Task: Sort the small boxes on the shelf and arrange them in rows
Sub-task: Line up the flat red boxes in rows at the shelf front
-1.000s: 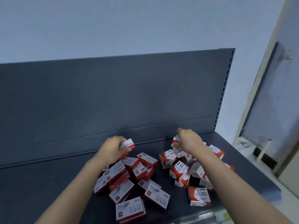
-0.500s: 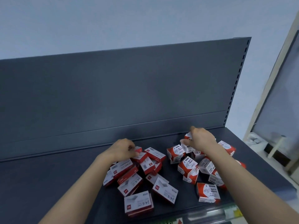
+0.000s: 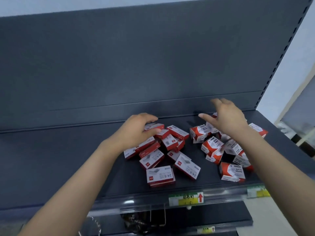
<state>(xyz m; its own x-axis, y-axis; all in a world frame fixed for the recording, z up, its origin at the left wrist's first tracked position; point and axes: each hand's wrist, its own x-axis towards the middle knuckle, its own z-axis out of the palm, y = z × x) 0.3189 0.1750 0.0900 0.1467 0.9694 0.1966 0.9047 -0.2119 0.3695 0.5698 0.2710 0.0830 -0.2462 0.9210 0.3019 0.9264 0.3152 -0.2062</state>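
Two loose heaps of small red-and-white boxes lie on a dark grey shelf (image 3: 68,159). The left heap is flat staple boxes (image 3: 160,174) marked 24/6. The right heap is chunkier paper clip boxes (image 3: 232,172). My left hand (image 3: 136,130) rests on the back of the left heap, fingers and thumb curled round one staple box (image 3: 154,126). My right hand (image 3: 226,118) hovers above the back of the right heap, with fingers spread and nothing in it.
The shelf's upright back panel (image 3: 136,65) rises just behind the heaps. A clear price rail with a green and yellow label (image 3: 186,199) runs along the front edge. A lower shelf (image 3: 204,218) below holds wire hooks. Bare shelf lies left of the heaps.
My right hand has let go of the box it held and lifted with its fingers spread. My left hand has come down onto the left heap with its box. The view has tilted down.
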